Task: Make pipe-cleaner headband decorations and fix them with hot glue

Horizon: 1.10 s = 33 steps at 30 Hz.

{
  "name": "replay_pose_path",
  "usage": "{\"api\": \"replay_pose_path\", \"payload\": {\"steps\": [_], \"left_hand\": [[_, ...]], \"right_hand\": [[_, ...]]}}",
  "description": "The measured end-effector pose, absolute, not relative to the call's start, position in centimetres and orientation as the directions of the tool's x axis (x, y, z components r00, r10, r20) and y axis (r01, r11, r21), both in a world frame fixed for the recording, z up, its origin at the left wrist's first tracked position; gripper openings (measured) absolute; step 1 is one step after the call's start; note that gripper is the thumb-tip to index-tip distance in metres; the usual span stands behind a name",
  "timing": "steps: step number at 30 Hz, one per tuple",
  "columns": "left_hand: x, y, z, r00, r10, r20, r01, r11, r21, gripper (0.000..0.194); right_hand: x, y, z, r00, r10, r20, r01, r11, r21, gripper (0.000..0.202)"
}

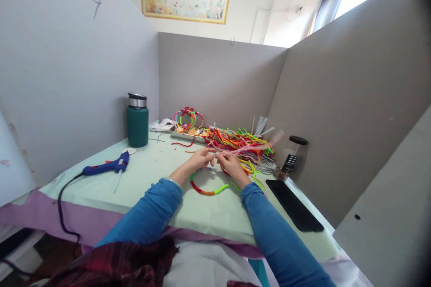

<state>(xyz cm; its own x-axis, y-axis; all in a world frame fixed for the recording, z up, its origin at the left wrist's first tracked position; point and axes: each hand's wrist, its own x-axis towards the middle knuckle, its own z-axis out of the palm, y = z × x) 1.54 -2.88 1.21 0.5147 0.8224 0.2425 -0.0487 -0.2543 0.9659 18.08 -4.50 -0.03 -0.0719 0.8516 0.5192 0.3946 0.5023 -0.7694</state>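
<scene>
Both hands meet above the table, fingertips nearly touching. My left hand (pixel 201 158) is closed in a pinch at the top of a curved ring wrapped in pipe cleaner (pixel 207 193), with green, red and orange sections; the exact grip is hidden by fingers. The ring's lower part curves below the hands, with a bright green end at its right. Closed too, my right hand (pixel 230 164) pinches a pink pipe cleaner (pixel 251 148), whose length trails off to the right. Loose yellow and green pipe cleaners (pixel 251 167) lie beside the right wrist.
Behind the hands lies a heap of colourful pipe cleaners (pixel 235 138), next to a metal tray (pixel 183 135) bearing finished rings (pixel 188 117). A green bottle (pixel 137 123) and a blue glue gun (pixel 106 167) are at left. A black phone (pixel 294 205) and a black-lidded jar (pixel 292 154) are at right.
</scene>
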Motion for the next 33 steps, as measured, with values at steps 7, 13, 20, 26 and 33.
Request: {"api": "replay_pose_path", "payload": {"steps": [7, 13, 20, 26, 33], "left_hand": [[1.2, -3.9, 1.9, 0.652, 0.733, 0.194, -0.076, -0.191, 0.979, 0.062], [1.5, -2.9, 1.3, 0.513, 0.833, 0.208, 0.095, -0.296, 0.950, 0.062], [1.4, -1.7, 0.2, 0.403, 0.850, 0.340, 0.648, -0.527, 0.549, 0.027], [1.5, -2.0, -0.4, 0.512, 0.819, 0.260, 0.777, -0.570, 0.265, 0.017], [1.5, -1.8, -0.6, 0.503, 0.801, 0.324, 0.724, -0.595, 0.348, 0.018]], "right_hand": [[17.9, -4.7, -0.3, -0.111, 0.896, 0.430, 0.176, 0.444, -0.879, 0.030], [18.1, -4.0, -0.5, -0.074, 0.895, 0.441, 0.179, 0.447, -0.877, 0.030], [19.4, -2.2, -1.7, 0.023, 0.843, 0.537, 0.496, 0.457, -0.738, 0.033], [19.4, -2.4, -1.8, 0.015, 0.833, 0.553, 0.611, 0.430, -0.665, 0.031], [19.4, -2.4, -1.9, 0.008, 0.839, 0.545, 0.579, 0.440, -0.686, 0.029]]}}
